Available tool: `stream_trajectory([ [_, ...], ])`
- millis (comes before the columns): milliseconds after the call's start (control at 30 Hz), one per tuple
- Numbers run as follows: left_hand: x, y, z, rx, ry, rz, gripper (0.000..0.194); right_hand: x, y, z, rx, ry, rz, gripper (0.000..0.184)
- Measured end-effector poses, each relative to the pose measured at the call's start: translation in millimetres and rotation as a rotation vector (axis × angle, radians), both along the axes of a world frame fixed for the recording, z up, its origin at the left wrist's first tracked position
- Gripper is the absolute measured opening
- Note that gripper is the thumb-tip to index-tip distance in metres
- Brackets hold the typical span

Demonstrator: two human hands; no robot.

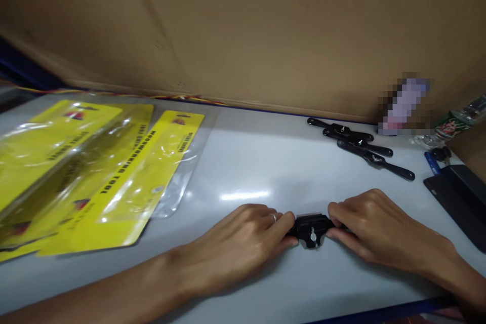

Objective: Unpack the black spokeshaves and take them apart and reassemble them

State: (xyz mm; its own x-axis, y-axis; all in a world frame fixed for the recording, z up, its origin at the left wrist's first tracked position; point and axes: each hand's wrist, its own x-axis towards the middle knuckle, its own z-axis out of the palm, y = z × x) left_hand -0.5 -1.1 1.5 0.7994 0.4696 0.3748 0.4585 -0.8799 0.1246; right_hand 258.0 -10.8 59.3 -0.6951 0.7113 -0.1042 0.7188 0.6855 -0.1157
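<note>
A black spokeshave with a silver screw in its middle is held between my two hands, low over the table's front part. My left hand, wearing a ring, is closed round its left handle. The right handle is gripped by my right hand, fingers wrapped over it. Both handles are mostly hidden by my fingers. Farther back on the right lie three more black spokeshaves, the nearest spokeshave just in front of the others.
Yellow printed blister packages overlap across the left of the grey table. At the right are a plastic bottle, a blue item and a black flat object. A cardboard wall rises behind, with twisted wires along its foot.
</note>
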Motion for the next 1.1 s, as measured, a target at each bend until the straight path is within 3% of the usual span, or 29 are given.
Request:
stream_trajectory([
  [167, 0, 0, 0.8, -0.009, -0.004, -0.001, 0.034, -1, -1, 1.9, 0.013, 0.118, 0.077, 0.004],
  [300, 1, 0, 1.3, -0.011, -0.014, -0.004, 0.035, -5, -6, -1.8, 0.059, 0.215, 0.177, 0.019],
  [467, 1, 0, 1.4, -0.008, -0.010, 0.000, 0.030, -9, -6, -9.9, 0.092, 0.214, 0.178, 0.016],
  [633, 1, 0, 0.5, -0.024, -0.020, 0.000, 0.029, -15, -7, -17.9, 0.206, 0.264, 0.156, 0.035],
  [800, 2, 1, 1.9, -0.019, -0.021, -0.008, 0.036, -27, -14, -27.7, 0.254, 0.349, 0.108, 0.039],
  [967, 1, 1, 1.1, -0.048, -0.017, -0.008, 0.027, -26, -14, -26.4, 0.178, 0.399, 0.005, 0.040],
  [1100, 0, 0, -0.3, -0.041, -0.009, -0.004, 0.023, -11, -6, -9.9, 0.003, 0.356, 0.083, 0.018],
])
